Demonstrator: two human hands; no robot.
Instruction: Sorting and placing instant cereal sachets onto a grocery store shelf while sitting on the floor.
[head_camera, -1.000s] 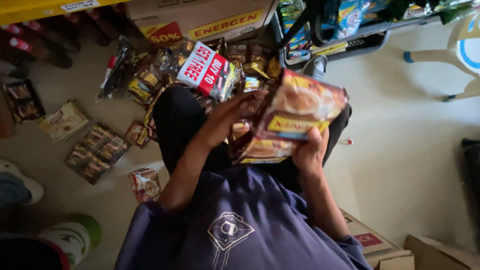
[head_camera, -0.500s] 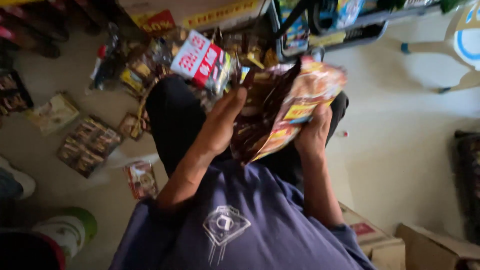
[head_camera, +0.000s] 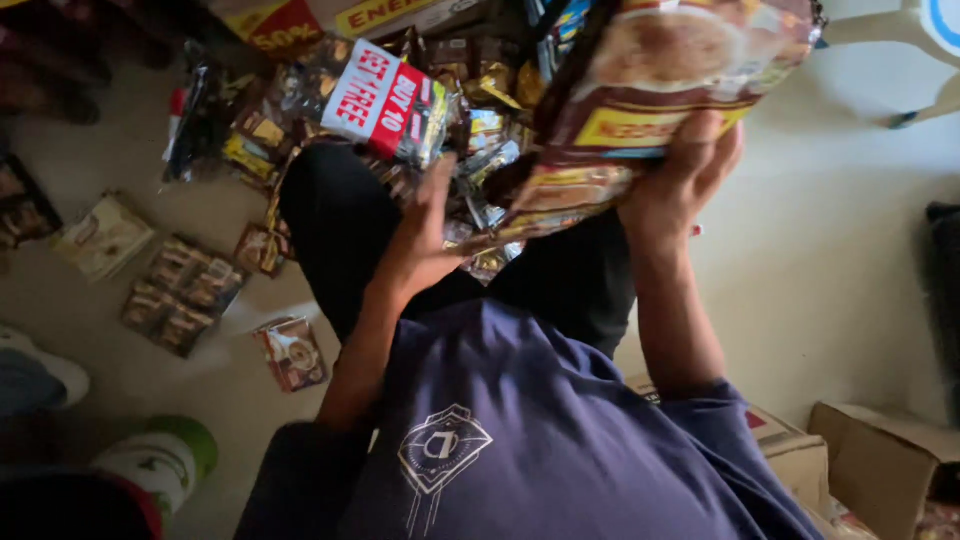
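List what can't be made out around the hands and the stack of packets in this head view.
- Right hand: its palm and most fingers sit behind the stack of packets.
- Stack of packets: the top is cut off by the picture's upper edge, so the count is unclear.
- Left hand: fingertips blur against the pile of sachets; contact cannot be told.
- Cardboard box: its contents are cut off by the corner.

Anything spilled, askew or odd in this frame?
Yes. Sachet packets lie scattered loose on the floor at the left, at mixed angles, one small packet apart. The right hand holds a stack of packets tilted; the left hand is open beside it.
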